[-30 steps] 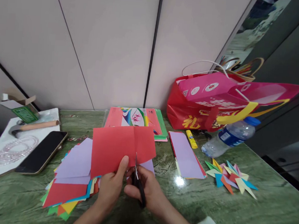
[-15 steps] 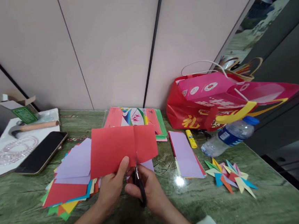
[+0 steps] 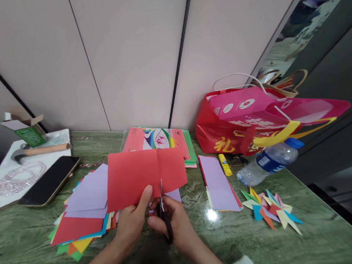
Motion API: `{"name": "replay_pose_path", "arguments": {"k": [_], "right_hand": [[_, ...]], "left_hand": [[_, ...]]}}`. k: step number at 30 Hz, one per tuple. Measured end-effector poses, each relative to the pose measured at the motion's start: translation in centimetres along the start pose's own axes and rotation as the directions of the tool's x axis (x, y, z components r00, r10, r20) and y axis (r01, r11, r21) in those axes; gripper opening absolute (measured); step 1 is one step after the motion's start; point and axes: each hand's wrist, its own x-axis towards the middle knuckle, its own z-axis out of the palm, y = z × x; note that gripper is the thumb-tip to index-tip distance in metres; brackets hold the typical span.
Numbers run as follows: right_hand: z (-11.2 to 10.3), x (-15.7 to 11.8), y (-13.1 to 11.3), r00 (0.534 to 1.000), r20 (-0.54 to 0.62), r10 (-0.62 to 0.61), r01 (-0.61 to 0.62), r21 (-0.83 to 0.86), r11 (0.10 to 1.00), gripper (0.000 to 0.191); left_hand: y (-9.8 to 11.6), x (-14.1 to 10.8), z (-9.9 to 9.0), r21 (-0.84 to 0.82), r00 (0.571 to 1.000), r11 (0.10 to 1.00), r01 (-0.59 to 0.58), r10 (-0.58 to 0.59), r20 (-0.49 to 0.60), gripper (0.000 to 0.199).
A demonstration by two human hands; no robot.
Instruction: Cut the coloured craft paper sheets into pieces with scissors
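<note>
A red sheet of paper is held up over the table, with a crease running down its right part. My left hand grips its lower edge, thumb on top. My right hand is closed round the black handles of a pair of scissors. The blades lie at the lower edge of the sheet, along the crease line. Just left of my left hand is a fanned pile of coloured paper, purple and red on top. Parts of a purple sheet show beneath the red one.
Behind the red sheet lies a packet of coloured paper. To the right are purple strips, a yellow glue stick, a water bottle, folded paper pieces and a red bag. A phone and sickle lie left.
Almost nothing differs. The whole view has shifted very slightly; both hands, the red paper and the scissors keep nearly the same position.
</note>
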Motion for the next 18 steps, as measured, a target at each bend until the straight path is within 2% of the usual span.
{"name": "replay_pose_path", "arguments": {"k": [3,8,18], "right_hand": [[0.0,0.1,0.0,1.000,-0.006,0.002,-0.002,-0.013,1.000,0.040],[0.0,0.1,0.1,1.000,-0.019,0.002,-0.003,-0.038,0.999,0.040],[-0.3,0.2,0.8,1.000,-0.023,-0.001,0.000,-0.047,0.999,0.040]], "left_hand": [[-0.4,0.2,0.0,-0.037,0.999,0.999,0.001,0.001,0.049,0.042],[-0.7,0.3,0.1,-0.073,0.999,0.997,0.004,0.000,0.055,0.041],[0.5,-0.1,0.3,-0.074,0.996,0.996,0.052,-0.047,0.069,0.040]]}}
